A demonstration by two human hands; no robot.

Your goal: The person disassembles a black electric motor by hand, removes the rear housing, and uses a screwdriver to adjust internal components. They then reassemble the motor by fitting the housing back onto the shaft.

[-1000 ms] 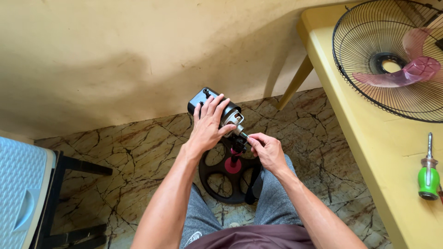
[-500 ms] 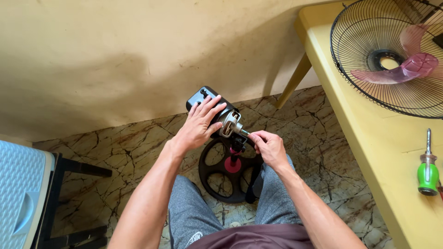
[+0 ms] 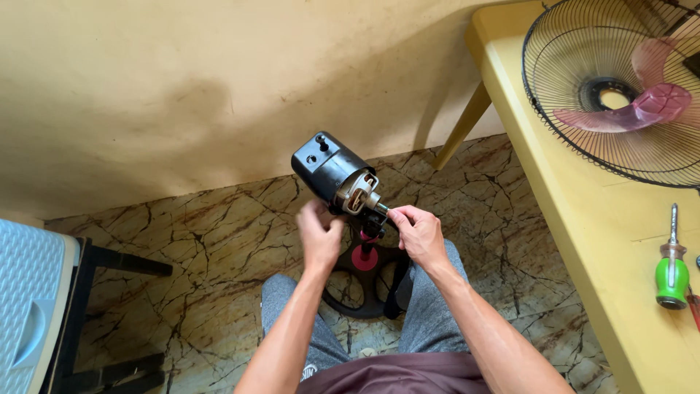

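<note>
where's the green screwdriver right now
In the head view, the green screwdriver lies on the yellow table at the far right, just below the fan guard and well to the right of the right hand.

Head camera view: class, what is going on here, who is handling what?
A seated person holds a black fan motor housing on its stand above a round black base that sits on the floor between their knees. The right hand pinches the metal shaft at the motor's front; the left hand sits just below the housing, blurred. On the yellow table to the right lie the wire fan guard with a pink blade and a green-handled screwdriver.
</note>
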